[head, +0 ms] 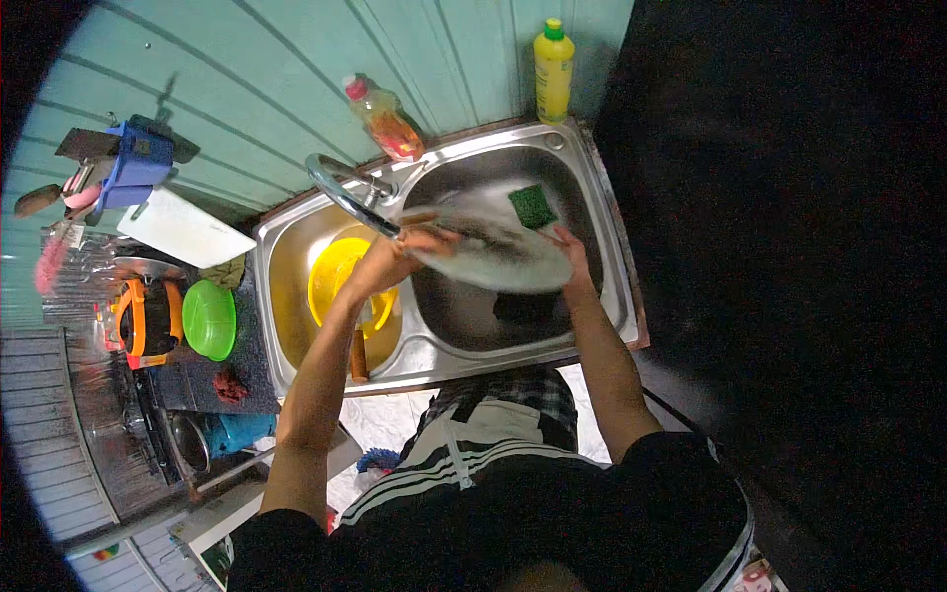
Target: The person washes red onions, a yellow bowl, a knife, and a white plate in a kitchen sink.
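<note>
A pale round plate (pixel 510 255), blurred, is held tilted over the right basin of a steel double sink (pixel 459 333). My right hand (pixel 571 255) grips its right rim. My left hand (pixel 414 248) is at the plate's left side, below the spout of the chrome faucet (pixel 348 196); its fingers are blurred, and whether they grip the plate I cannot tell. Behind the plate a green scouring pad (pixel 532 206) lies in the right basin, and a dark object (pixel 525 305) lies nearer to me. The left basin holds a yellow plastic colander or bowl (pixel 319 285) and a brown handle (pixel 359 357).
At the sink's back edge stand a bottle of orange liquid (pixel 388 129) and a yellow bottle with a green cap (pixel 553 74). Left of the sink are a white cutting board (pixel 185 229), a green bowl (pixel 210 320), a dark red cloth (pixel 230 386) and a blue wall-hung utensil holder (pixel 140 163).
</note>
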A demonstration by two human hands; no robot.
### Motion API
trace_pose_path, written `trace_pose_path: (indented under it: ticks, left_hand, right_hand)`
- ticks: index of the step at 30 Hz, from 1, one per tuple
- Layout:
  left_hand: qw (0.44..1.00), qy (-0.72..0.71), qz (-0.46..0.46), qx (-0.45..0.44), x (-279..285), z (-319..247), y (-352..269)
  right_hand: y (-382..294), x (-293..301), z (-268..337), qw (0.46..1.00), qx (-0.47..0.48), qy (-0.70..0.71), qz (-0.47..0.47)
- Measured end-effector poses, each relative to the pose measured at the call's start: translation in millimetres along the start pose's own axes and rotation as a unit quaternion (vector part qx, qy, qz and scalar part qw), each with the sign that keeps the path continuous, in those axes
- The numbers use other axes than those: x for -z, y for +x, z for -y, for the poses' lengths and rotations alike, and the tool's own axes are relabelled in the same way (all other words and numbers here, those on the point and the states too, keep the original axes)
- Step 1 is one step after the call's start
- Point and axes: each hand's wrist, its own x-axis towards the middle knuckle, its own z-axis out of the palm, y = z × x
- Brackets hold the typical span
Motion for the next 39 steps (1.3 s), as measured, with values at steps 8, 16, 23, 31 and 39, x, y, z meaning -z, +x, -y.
trace_pose_path:
  ticks: [8,16,23,31,39]
  left_hand:
    - [0.844,-0.388,-0.37,0.016,-51,23,-19]
    - [0.782,-0.525,-0.32,0.103,-49,1,-12]
    - [0.774,-0.507,-0.361,0.116,-66,39,-4]
    - [0.797,-0.514,-0.314,0.054,-72,10,-16]
    - [0.914,-0.266,-0.305,0.034,-53,-12,-35]
  right_hand:
    - [-24,-45,-18,0.988,0.063,-0.142,0.009]
    - [-23,-55,-15,0.97,0.075,-0.231,-0.013]
    - [-30,-71,-89,0.381,0.259,-0.874,-0.159]
    - [-37,-166,-144,0.392,0.374,-0.837,0.084]
    - [86,-42,-3,0.753,0.29,-0.582,-0.1]
